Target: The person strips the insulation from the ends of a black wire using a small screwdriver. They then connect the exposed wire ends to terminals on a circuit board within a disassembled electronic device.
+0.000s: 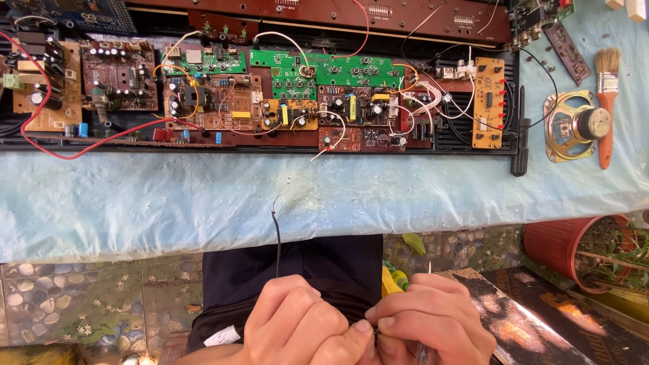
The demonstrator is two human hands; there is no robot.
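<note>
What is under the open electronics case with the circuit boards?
A pale blue plastic sheet lies under the case, covering the table. The table surface itself is hidden.

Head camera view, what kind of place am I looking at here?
Likely an informal electronics repair bench, perhaps outdoors: circuit boards lie wired together on a plastic-covered table, with a bare speaker and a cleaning brush beside them, and a potted plant on the tiled floor.

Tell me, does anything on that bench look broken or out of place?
Mostly the opened black case: bare circuit boards lie crowded inside, with a red wire looping out over its front edge. A speaker lies loose beside it. Both hands, left and right, pinch a thin black wire.
</note>
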